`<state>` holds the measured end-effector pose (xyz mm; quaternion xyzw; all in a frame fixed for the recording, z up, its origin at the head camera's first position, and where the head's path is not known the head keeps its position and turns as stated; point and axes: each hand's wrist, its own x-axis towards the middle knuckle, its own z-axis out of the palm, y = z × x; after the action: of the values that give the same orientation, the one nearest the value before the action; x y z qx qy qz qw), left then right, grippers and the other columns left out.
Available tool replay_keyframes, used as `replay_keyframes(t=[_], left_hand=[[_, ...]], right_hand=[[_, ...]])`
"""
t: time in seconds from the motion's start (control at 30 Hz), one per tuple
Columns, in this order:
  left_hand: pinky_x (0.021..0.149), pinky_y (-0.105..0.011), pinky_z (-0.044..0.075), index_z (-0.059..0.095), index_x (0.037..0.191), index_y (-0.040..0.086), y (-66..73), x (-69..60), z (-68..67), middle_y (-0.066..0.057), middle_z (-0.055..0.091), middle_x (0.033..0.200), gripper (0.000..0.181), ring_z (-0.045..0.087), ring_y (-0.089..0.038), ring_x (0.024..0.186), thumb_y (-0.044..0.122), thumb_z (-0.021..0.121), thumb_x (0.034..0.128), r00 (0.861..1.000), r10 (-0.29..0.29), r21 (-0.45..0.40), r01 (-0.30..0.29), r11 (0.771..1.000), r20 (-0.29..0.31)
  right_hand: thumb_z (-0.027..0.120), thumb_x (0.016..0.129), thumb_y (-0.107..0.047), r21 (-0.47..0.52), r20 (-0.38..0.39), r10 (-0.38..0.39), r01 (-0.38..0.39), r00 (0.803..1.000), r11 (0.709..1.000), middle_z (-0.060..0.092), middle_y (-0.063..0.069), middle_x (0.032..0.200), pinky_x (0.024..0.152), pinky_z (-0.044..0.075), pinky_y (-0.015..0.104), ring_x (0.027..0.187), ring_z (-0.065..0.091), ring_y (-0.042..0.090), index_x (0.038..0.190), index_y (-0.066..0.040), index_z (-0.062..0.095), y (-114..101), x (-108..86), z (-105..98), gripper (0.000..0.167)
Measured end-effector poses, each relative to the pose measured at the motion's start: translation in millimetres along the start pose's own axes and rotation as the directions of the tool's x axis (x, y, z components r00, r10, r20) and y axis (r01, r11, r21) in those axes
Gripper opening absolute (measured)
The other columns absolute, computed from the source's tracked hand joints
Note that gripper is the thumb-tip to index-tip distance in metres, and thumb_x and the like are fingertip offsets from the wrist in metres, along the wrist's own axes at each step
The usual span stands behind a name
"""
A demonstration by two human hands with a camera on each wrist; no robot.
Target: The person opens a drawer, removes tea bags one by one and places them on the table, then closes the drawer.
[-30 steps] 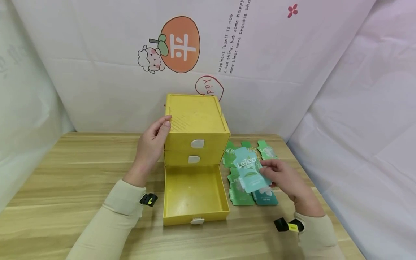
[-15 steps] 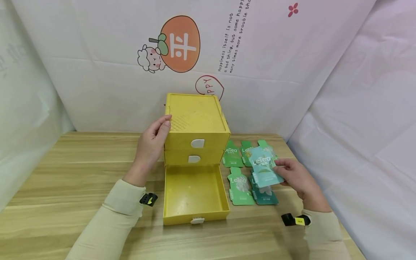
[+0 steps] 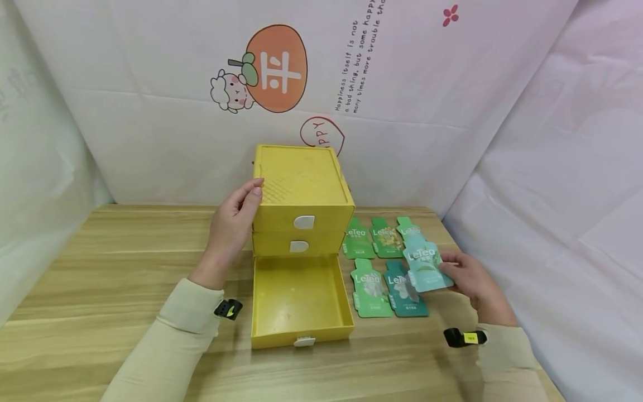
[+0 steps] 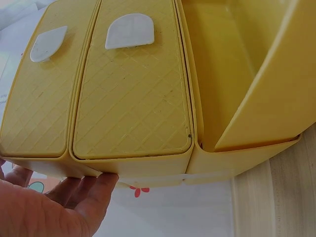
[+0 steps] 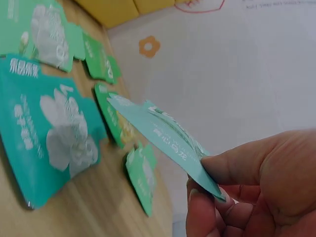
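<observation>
A yellow drawer cabinet (image 3: 301, 173) stands on the table with its lowest drawer (image 3: 301, 301) pulled out; nothing lies in that drawer. My left hand (image 3: 232, 223) rests against the cabinet's upper left side, and the left wrist view shows its fingers (image 4: 94, 197) touching that side beside the two closed drawers. Out to the right, my right hand (image 3: 472, 279) pinches a pale turquoise LeTea sachet (image 3: 426, 267) by its lower right edge, thumb on top. The sachet is tilted above the table in the right wrist view, near a dark teal sachet (image 5: 54, 128).
Several LeTea sachets lie flat right of the cabinet: a light green one (image 3: 372, 290) in the front row, and a green one (image 3: 359, 240), one with yellow flowers (image 3: 387, 240) and a partly covered one (image 3: 408, 228) behind. A white cloth (image 3: 412, 156) hangs behind the wooden table (image 3: 140, 262).
My right hand has moved to the right with the turquoise sachet, uncovering the yellow-flower sachet and more of the dark teal one. The left hand stays against the cabinet.
</observation>
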<state>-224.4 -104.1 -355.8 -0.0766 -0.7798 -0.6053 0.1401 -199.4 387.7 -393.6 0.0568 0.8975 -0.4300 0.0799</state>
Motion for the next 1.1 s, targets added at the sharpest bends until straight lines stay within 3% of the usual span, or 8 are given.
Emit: replay_keyframes(t=[0.3, 0.43, 0.7, 1.1], left_hand=[[0.115, -0.046, 0.043, 0.057, 0.152, 0.026, 0.8, 0.3, -0.3, 0.003, 0.056, 0.154, 0.055, 0.052, -0.018, 0.140, 0.057, 0.045, 0.1083, 1.000, 0.006, 0.023, -0.006, 1.000, -0.006], [0.115, -0.046, 0.043, 0.057, 0.152, 0.025, 0.7, 0.2, -0.2, 0.002, 0.056, 0.154, 0.054, 0.052, -0.019, 0.140, 0.055, 0.045, 0.1090, 1.000, 0.012, 0.028, -0.012, 1.000, -0.009], [0.114, -0.045, 0.045, 0.058, 0.151, 0.025, 0.3, 0.3, 0.3, 0.002, 0.059, 0.151, 0.053, 0.054, -0.018, 0.138, 0.055, 0.045, 0.1087, 1.000, 0.011, 0.038, -0.011, 0.999, -0.021], [0.114, -0.045, 0.044, 0.058, 0.151, 0.026, -0.3, 0.9, 0.0, 0.002, 0.059, 0.151, 0.055, 0.054, -0.018, 0.137, 0.057, 0.046, 0.1079, 1.000, 0.007, 0.030, -0.007, 1.000, -0.018]], right_hand=[[0.049, 0.110, -0.019, 0.008, 0.003, 0.108, -0.108, 0.994, 0.994, 0.065, 0.009, 0.111, 0.070, 0.056, 0.028, 0.078, 0.063, 0.009, 0.149, 0.013, 0.041, 22.4, 4.5, -7.8, 0.051], [0.049, 0.110, -0.019, 0.014, 0.003, 0.138, -0.138, 0.990, 0.990, 0.065, 0.010, 0.113, 0.071, 0.056, 0.028, 0.081, 0.063, 0.008, 0.149, 0.012, 0.042, 29.4, 5.5, -9.5, 0.050], [0.050, 0.109, -0.018, -0.013, -0.003, 0.171, -0.171, 0.985, 0.985, 0.057, 0.024, 0.130, 0.072, 0.055, 0.029, 0.085, 0.061, 0.009, 0.150, 0.014, 0.041, 42.4, 6.1, -11.5, 0.052], [0.056, 0.105, -0.015, -0.055, -0.014, 0.219, -0.219, 0.976, 0.974, 0.064, 0.012, 0.113, 0.066, 0.051, 0.029, 0.079, 0.058, 0.012, 0.141, 0.014, 0.050, 58.0, 10.3, -5.7, 0.046]])
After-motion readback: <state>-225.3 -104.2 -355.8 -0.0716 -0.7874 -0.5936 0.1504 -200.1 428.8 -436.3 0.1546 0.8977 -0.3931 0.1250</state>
